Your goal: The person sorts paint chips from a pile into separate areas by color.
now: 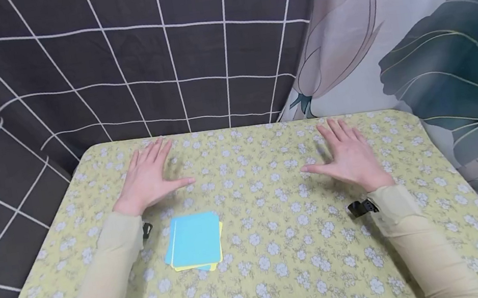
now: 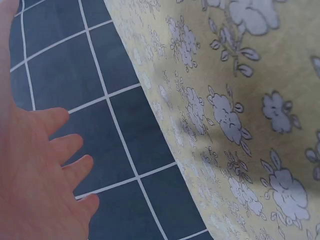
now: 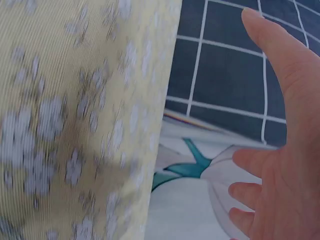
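Observation:
My left hand (image 1: 145,176) is held over the far left of the table with its fingers spread and nothing in it. On the far right, my right hand (image 1: 348,157) has its fingers spread too and holds nothing. A small stack of square blue and yellow paper sheets (image 1: 197,240) lies on the table, just nearer to me than the left hand; a blue sheet is on top and yellow edges stick out below. In the wrist views, the left palm (image 2: 40,170) and the right palm (image 3: 292,170) show bare. Neither hand touches the sheets.
A yellow floral cloth (image 1: 274,226) covers the table. Behind it hangs a dark curtain with a white grid (image 1: 197,52), which also runs along the left. A pale curtain with large leaves and a flower (image 1: 412,4) hangs at the right. Each wrist wears a strap with a black buckle (image 1: 362,208).

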Demonstrator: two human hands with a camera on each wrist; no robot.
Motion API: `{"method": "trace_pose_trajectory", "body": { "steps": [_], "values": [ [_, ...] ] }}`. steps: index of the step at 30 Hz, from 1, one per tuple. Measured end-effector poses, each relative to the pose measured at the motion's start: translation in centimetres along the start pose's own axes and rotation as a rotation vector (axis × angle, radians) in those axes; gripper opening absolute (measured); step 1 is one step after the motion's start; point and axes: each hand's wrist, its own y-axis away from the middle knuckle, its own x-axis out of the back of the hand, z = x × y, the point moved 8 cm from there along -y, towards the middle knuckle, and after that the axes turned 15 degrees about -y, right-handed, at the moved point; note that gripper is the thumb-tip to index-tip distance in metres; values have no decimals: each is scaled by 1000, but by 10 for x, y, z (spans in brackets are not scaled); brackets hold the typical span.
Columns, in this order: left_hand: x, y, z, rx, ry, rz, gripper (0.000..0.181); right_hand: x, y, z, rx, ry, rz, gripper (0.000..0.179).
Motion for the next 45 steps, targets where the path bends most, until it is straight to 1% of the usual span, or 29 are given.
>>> {"method": "trace_pose_trajectory", "body": {
  "steps": [5,9,14,18,20,23,27,30,33,36,38,42,45],
  "values": [
    [2,7,3,-7,15,13,118,-7,0,-18,58,-29,0,120],
    [8,14,7,-22,41,39,112,-16,1,-34,100,-57,-4,121],
    [13,27,13,-37,87,53,106,-30,6,-61,154,-72,-51,126],
    [11,40,16,-45,119,45,107,-40,11,-86,213,-95,-85,129],
    [10,47,19,-49,145,35,110,-44,14,-99,249,-101,-90,129],
    [6,57,24,-54,194,5,117,-50,17,-116,295,-108,-104,129],
    [3,70,31,-60,241,-39,125,-62,21,-137,326,-115,-147,131],
    [0,80,38,-86,261,-61,127,-71,23,-153,353,-114,-174,131],
    [-3,89,48,-134,262,-86,132,-80,24,-169,398,-125,-186,129],
    [-8,96,59,-182,253,-110,131,-91,26,-184,437,-144,-204,126],
    [-11,99,64,-208,250,-121,126,-100,28,-193,451,-151,-225,125],
    [-15,101,68,-221,251,-143,116,-122,34,-208,469,-168,-298,122],
    [-15,100,68,-224,267,-147,112,-135,37,-217,479,-181,-331,120]
  ]
}}
